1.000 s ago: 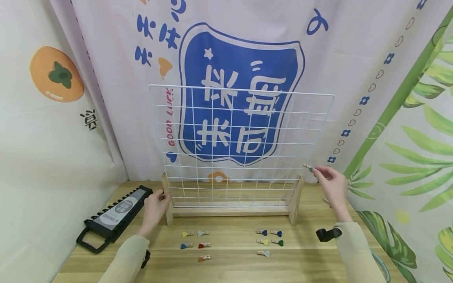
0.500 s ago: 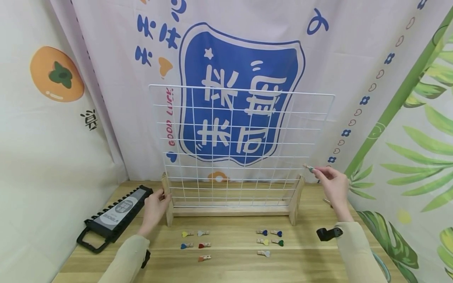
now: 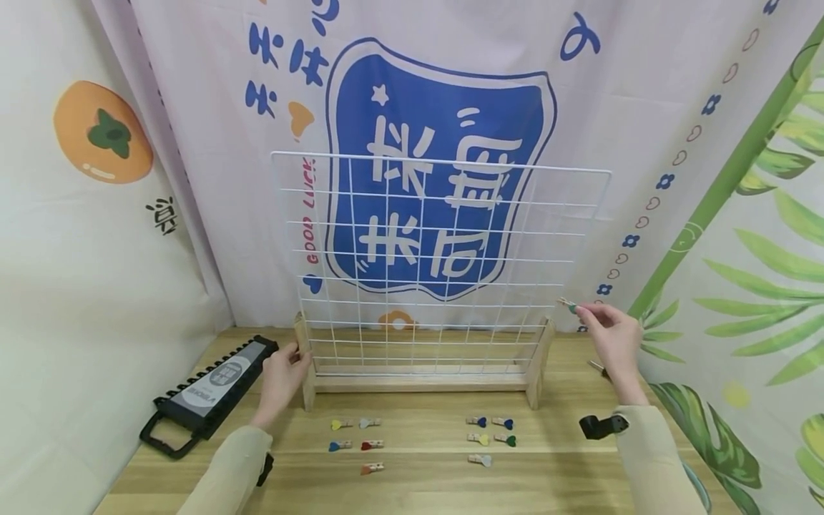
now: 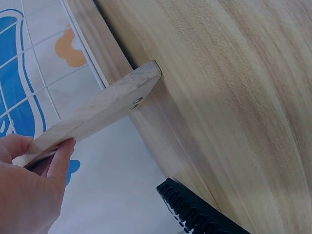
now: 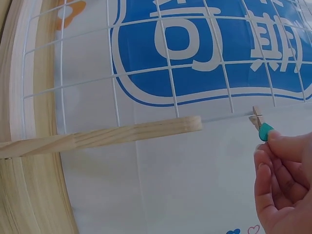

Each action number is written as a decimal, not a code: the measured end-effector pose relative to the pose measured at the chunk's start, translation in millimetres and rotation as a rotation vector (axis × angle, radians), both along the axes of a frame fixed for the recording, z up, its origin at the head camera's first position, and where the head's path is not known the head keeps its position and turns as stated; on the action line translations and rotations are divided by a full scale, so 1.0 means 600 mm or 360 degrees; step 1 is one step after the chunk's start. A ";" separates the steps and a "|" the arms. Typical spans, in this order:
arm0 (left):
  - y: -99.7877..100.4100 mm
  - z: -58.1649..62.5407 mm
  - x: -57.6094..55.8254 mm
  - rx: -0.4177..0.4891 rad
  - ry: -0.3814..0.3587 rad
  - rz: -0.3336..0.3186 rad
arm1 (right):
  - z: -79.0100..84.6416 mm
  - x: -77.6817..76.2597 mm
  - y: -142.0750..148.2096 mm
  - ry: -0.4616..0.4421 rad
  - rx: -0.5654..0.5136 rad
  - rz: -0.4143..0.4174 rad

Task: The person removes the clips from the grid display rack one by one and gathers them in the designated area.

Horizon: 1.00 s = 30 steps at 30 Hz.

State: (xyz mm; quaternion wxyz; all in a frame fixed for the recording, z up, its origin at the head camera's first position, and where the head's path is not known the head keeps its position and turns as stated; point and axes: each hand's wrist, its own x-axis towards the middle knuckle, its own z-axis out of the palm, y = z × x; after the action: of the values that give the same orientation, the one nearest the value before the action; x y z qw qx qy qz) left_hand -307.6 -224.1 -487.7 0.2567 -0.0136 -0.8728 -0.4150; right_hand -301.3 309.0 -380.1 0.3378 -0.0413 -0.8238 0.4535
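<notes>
My right hand [image 3: 614, 343] pinches a small wooden clothespin [image 5: 257, 117] by its end with a green heart. The clothespin's tip is right at the outer right wire of a white wire grid [image 3: 418, 279], a little above the stand's right post [image 5: 141, 129]. On the other side, my left hand [image 3: 283, 375] holds the stand's left wooden post [image 4: 102, 107] between thumb and fingers. The grid stands upright in this wooden stand. More heart clothespins lie in front: a left group with a red one [image 3: 372, 445] and a right group with a green one [image 3: 505, 440].
A black toothed rack [image 3: 212, 390] with a grey label and a handle lies left of the stand. A thin metal-tipped object [image 3: 599, 368] is partly hidden behind my right wrist. A printed curtain [image 3: 438, 64] hangs close behind the grid.
My right hand has shifted slightly to the right with the clothespin in its fingers. The left hand stays on the post, and the clothespins on the table have not moved.
</notes>
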 end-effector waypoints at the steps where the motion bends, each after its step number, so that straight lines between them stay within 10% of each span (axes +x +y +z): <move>1: 0.000 0.001 0.001 0.0000 0.0010 0.0000 | 0.000 0.002 0.000 -0.0011 -0.0005 -0.0007; 16: -0.001 0.002 0.000 -0.0010 0.0030 -0.0016 | -0.032 0.048 -0.009 -0.0191 0.0166 0.0075; 30: -0.001 -0.001 -0.003 0.0014 0.0006 -0.0012 | -0.140 0.105 -0.043 -0.0346 0.0251 0.0183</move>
State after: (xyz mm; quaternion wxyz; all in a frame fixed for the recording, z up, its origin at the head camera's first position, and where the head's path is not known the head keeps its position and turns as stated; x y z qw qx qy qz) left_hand -309.2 -224.8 -488.3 0.2567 -0.0166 -0.8704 -0.4198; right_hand -238.4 283.1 -463.8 0.2224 -0.0162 -0.8895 0.3988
